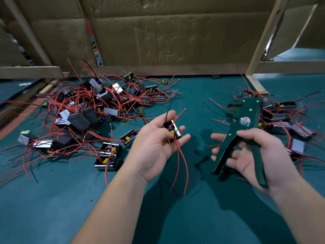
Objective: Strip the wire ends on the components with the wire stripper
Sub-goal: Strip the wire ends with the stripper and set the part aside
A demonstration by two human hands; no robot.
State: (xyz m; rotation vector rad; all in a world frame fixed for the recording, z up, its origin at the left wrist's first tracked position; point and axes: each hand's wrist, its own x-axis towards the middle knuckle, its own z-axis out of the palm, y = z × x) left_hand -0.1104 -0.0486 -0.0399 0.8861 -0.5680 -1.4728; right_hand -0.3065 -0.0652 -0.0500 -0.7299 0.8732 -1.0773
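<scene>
- Head view: the left hand (156, 147) lies palm up over the green mat (52, 208). Its thumb and fingers are loosely curled round 1 small black component (173, 131), which sits up near the fingertips.
- Several red wires (178, 161) droop from the component past the palm and end just above the mat, and another red one sticks up to the right. A thin black wire (168, 110) rises from the same component.
- The right hand (255, 155), also palm up, holds the green wire stripper (243, 120). The thumb is hooked over the upper handle, and the other fingers are spread and lightly bent under the 2 handles, which stand apart.
- The stripper's head points up and away from the person, apart from the held component and its wires.
- A large heap of components (91, 110) with tangled red leads lies on the mat to the left.
- A smaller heap (281, 115) lies to the right, just behind the stripper.
- Cardboard sheets (158, 37) and a wooden frame (262, 41) close off the back of the mat.
</scene>
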